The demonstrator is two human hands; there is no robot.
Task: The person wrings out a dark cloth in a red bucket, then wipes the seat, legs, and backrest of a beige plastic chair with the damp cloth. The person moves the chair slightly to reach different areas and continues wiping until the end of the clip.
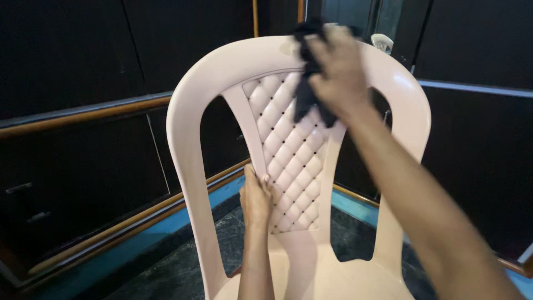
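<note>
A pale pink plastic chair [288, 166] stands on a dark stone floor [183, 261] with a blue edge, in front of dark wall panels [83, 111]. The right hand [338, 69] is closed on a black cloth [307, 97], pressing it on the chair's top, though it looks blurry. The left hand [256, 197] grips the bumpy back panel lower down.

No pkgs, labels, signs or screens in view. Surfaces shown carry no printed panels or displays.
</note>
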